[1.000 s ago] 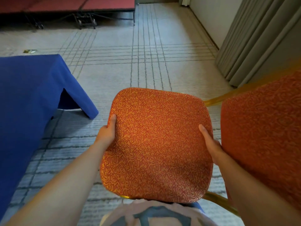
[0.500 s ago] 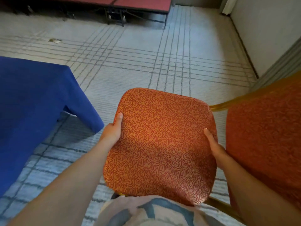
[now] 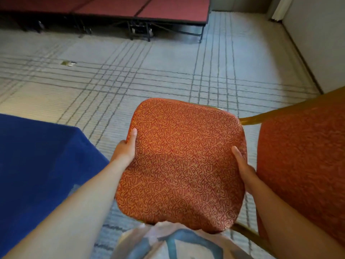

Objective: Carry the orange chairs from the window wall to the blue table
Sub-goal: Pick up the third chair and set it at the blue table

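**Holding the orange chair by its seat, beside the blue counter**

I have the orange chair [image 3: 186,156] lifted off the floor in front of me, its patterned seat [image 3: 181,165] tilted up toward my face. My left hand [image 3: 125,150] grips the seat's left edge and my right hand [image 3: 244,171] grips the right edge. Each thumb lies flat on the fabric, and the other fingers are hidden under the rim, so I cannot tell how they sit. The backrest [image 3: 302,165] rises at my right, joined by the gold frame [image 3: 261,116]. The blue counter [image 3: 37,165] is at my left, near my left forearm but not touching the chair. Below the seat shows my shirt [image 3: 168,242]. Grey-lined carpet [image 3: 168,71] stretches ahead to a red platform [image 3: 149,8] on dark legs.
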Available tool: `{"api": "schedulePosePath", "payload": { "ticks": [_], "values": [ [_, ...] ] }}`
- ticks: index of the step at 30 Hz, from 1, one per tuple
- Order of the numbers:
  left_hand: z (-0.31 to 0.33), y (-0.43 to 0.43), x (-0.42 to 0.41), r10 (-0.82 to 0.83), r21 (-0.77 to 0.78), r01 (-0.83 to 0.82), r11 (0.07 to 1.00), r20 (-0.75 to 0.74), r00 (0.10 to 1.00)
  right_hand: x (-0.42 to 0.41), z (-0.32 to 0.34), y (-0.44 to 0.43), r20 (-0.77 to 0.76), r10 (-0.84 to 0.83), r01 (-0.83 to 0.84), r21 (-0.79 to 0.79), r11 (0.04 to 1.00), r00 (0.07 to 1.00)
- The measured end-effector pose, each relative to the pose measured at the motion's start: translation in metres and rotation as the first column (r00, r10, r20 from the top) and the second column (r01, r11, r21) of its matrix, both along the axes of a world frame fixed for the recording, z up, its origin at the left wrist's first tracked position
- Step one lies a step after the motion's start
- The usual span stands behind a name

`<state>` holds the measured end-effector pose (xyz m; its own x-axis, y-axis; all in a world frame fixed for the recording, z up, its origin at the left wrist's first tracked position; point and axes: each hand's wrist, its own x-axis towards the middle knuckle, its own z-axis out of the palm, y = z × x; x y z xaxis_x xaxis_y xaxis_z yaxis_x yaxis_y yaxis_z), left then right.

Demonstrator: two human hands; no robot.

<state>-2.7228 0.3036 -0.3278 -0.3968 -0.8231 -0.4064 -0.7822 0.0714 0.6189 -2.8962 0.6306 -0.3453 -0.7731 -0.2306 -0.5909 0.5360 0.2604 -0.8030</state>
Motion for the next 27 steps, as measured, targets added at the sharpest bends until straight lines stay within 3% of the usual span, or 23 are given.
{"api": "schedulePosePath", "payload": {
  "ticks": [2, 11, 19, 27],
  "values": [
    [0.011, -0.047, -0.029, 0.022, -0.045, -0.023, 0.999, -0.023, 0.999, -0.032, 0.011, -0.051, -0.077, 0.006, -0.007, -0.001, 1.0, 0.997],
    [0.008, -0.202, -0.121, 0.073, -0.065, -0.074, 0.995, -0.023, 0.997, -0.148, 0.018, -0.22, 0.019, 0.09, -0.091, 0.056, 0.994, 0.996],
    [0.004, -0.373, -0.222, 0.248, -0.007, -0.25, 0.968, -0.098, 0.964, -0.304, 0.02, -0.427, 0.051, 0.26, -0.265, 0.125, 0.956, 0.964],
    [0.006, -0.509, -0.229, 0.428, 0.06, -0.424, 0.904, -0.113, 0.897, -0.356, 0.005, -0.617, 0.117, 0.447, -0.46, 0.118, 0.88, 0.887]
  ]
}}
